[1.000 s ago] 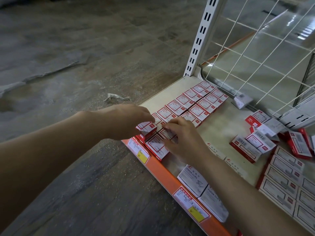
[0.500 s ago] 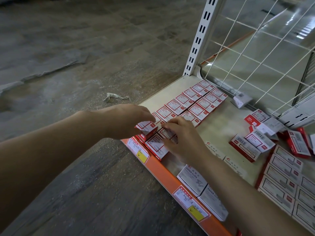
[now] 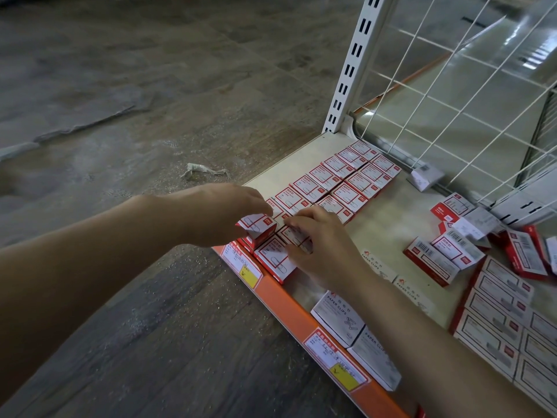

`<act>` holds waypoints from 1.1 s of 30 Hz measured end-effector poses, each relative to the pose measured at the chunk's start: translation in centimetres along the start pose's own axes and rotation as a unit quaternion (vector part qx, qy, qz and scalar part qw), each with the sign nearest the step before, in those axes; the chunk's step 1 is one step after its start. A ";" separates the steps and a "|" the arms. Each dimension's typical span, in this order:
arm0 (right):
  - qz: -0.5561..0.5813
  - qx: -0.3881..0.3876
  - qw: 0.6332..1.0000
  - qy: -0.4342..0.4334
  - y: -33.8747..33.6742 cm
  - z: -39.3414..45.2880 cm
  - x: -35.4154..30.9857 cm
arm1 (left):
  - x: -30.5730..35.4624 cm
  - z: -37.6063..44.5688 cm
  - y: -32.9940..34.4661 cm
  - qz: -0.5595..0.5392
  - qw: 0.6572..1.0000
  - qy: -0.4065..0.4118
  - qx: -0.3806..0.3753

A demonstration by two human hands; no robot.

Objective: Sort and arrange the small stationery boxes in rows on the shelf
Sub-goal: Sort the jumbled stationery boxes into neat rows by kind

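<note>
Two rows of small red-and-white paper clip boxes [image 3: 337, 182] run along the left end of the cream shelf [image 3: 388, 233]. My left hand [image 3: 217, 215] holds one red-and-white box [image 3: 257, 226], tilted, at the near end of the left row. My right hand [image 3: 319, 239] lies with curled fingers on a box [image 3: 294, 235] at the near end of the right row. One more box [image 3: 275, 259] sits at the shelf's front edge, beside that hand.
The orange front rail [image 3: 289, 306] carries price labels. Grey paper clip boxes [image 3: 337, 321] stand behind it. Loose red boxes [image 3: 443, 254] lie in a heap at right, with stacked flat boxes [image 3: 497, 315] nearer. A white wire grid [image 3: 452, 95] and slotted upright [image 3: 352, 64] close the back.
Both hands stay at the near end of the rows; the tilted box in my left hand has barely shifted.
</note>
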State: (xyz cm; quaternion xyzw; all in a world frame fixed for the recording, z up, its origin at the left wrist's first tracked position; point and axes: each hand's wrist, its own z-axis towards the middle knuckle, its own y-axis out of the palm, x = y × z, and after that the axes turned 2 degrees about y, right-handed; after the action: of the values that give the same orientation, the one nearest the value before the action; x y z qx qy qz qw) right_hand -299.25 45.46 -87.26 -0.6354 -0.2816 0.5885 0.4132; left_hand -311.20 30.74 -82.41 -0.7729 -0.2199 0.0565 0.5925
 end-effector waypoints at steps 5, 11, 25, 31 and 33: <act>0.001 0.004 1.000 -0.005 0.1 0.0 0.1 | -0.2 0.0 0.2 -0.006 1.000 0.001 0.009; 0.006 0.003 1.000 -0.005 0.0 -0.1 0.0 | -0.2 -0.1 0.1 0.002 1.000 -0.007 0.005; 0.011 0.042 0.998 0.045 -3.2 -1.4 2.3 | 3.3 -0.3 -0.4 -0.071 0.996 0.002 0.061; -0.026 0.037 0.996 0.078 -5.8 -4.7 4.5 | 6.2 1.3 -0.4 -0.081 0.993 -0.013 0.082; -0.035 0.038 0.994 0.093 -6.6 -5.8 5.3 | 7.6 1.9 -0.3 -0.082 0.993 -0.013 0.082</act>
State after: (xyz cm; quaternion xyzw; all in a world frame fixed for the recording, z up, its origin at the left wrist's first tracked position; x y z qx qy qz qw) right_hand -291.96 52.16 -84.51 -0.6604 -0.2416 0.5226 0.4821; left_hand -305.13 35.64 -81.36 -0.7004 -0.2846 0.0353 0.6536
